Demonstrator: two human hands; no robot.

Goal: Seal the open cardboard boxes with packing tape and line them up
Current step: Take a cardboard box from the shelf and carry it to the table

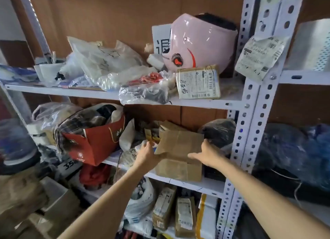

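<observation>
An open brown cardboard box point(178, 169) sits on the middle shelf point(210, 185) of a white metal rack, its top flaps point(180, 142) raised and tilted. My left hand point(145, 154) grips the box's left side, fingers curled at the flap's left edge. On the right side, my right hand point(205, 154) lies against the box with fingers extended along the lower flap. No packing tape roll is visible.
A sealed labelled parcel point(198, 82) and a pink helmet point(200, 44) sit on the upper shelf among plastic bags. A red paper bag point(92, 142) stands left of the box, a black bag point(219, 131) right. Small parcels point(184, 215) stand on the shelf below.
</observation>
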